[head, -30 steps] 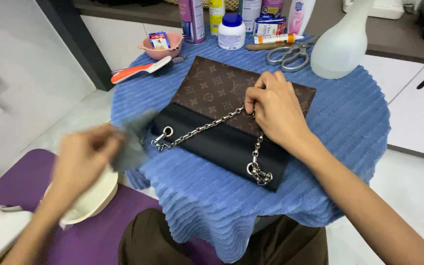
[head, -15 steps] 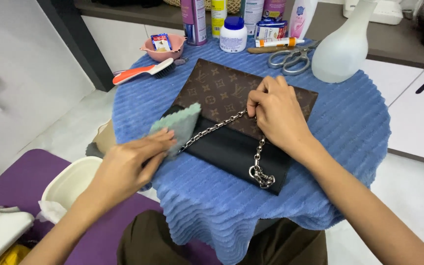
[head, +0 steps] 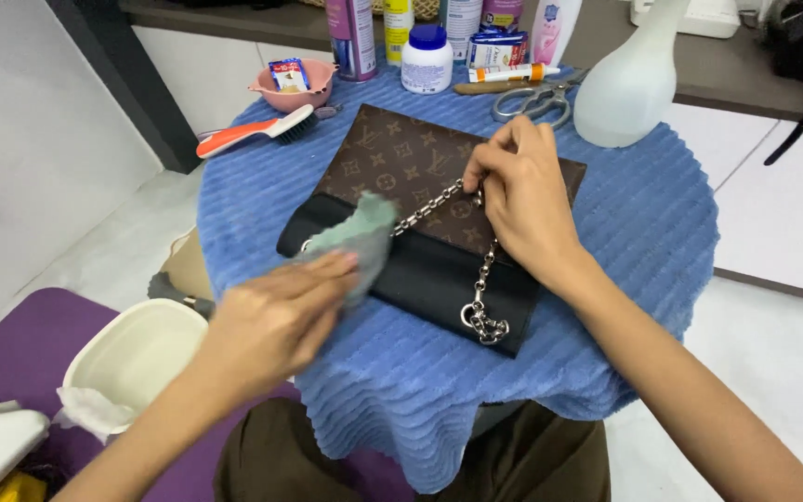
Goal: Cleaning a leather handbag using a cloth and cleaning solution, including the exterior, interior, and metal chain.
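Since the earlier frame the left hand (head: 276,321) has slid the pale green cloth (head: 357,240) further across, so it now sits on the black panel of the purse (head: 439,223) near the left end of the chain (head: 425,209), where before it was just at the purse's left edge. So the wiping has moved onto the bag itself, I'd say. Fingers of that hand are closed on the cloth and pressing it flat, though it's a bit blurred so the exact grip is hard to make out

The right hand (head: 522,200) hasn't really budged, fingers curled down on the brown patterned flap, pinching or pinning the chain where it crosses. The purse lies flat in the middle of the round table under a blue ribbed cover (head: 643,242), flap on the far side, black part nearer

Far side of the table: an orange-handled brush (head: 257,130), a pink bowl (head: 295,84), scissors (head: 536,98), a white spray bottle (head: 629,79) and a row of bottles and jars. Down at near left there's a cream tub (head: 132,358) on something purple
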